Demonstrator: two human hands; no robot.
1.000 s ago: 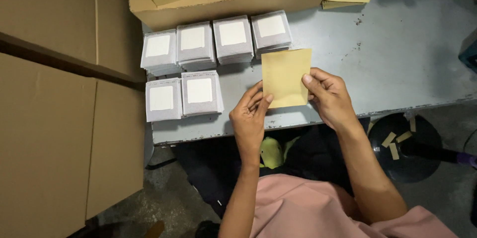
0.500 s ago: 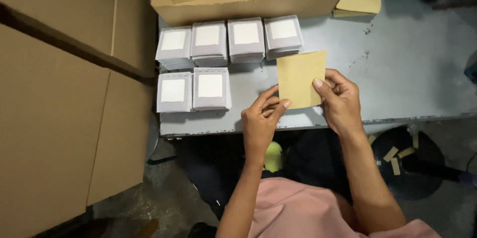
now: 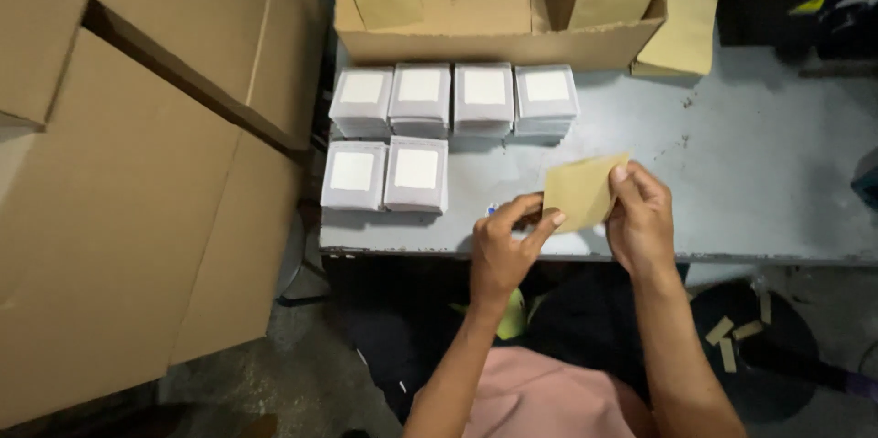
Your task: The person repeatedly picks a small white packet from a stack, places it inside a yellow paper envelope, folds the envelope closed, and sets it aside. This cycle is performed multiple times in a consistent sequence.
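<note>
Both hands have carried the flat tan kraft-paper square (image 3: 582, 191) lower in the frame and tipped it: a second ago it faced the camera nearly upright and looked almost square, now it lies leaned back and foreshortened, reading as a wide, shallow slab. To my eye it is being turned or laid toward the grey metal tabletop (image 3: 768, 173) rather than held up for a look.

Its long axis now runs across the frame from lower left to upper right, the upper right corner highest, the broad face angled up toward the camera.

The left hand (image 3: 508, 251) pinches the lower left edge between thumb and forefinger; the right hand (image 3: 640, 219) grips the right edge, fingertips at the top corner. They sit close together, both clamped on the paper, just above the table's near edge at lower centre.

To the upper left stand six small grey boxes with white square labels (image 3: 416, 136), four in a row and two in front. Behind them sits an open brown cardboard carton (image 3: 498, 45), with large cardboard cartons (image 3: 137, 200) filling the left side.
</note>
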